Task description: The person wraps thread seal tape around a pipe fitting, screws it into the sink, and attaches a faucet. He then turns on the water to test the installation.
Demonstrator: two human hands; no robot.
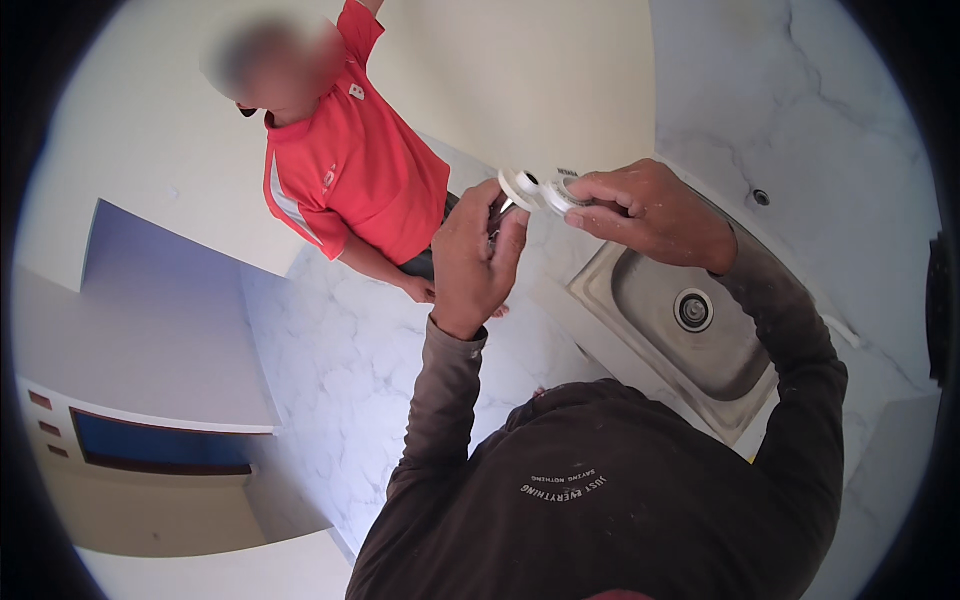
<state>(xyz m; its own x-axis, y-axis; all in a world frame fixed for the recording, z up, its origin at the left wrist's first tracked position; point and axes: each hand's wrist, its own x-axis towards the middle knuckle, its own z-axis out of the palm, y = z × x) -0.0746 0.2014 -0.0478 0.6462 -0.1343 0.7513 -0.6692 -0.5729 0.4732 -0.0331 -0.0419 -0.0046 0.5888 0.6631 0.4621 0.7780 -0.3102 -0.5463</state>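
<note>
My left hand [472,255] is raised in the upper middle, fingers closed on a small white fitting [520,187] with a dark hole and a thin pointed part below it. My right hand [650,215] is beside it, thumb and fingers pinched on a white ring-shaped spool [560,197], which looks like a roll of tape. The fitting and the spool are very close; whether they touch I cannot tell. Below my right hand is a stainless steel sink [640,305] with a round drain [693,311].
A person in a red shirt [370,200] stands ahead-left, an arm hanging near my left hand. A small wall outlet [761,198] is right of the sink. Marble-look tiles [310,370] cover the floor. At the left is an opening with a blue panel [160,440].
</note>
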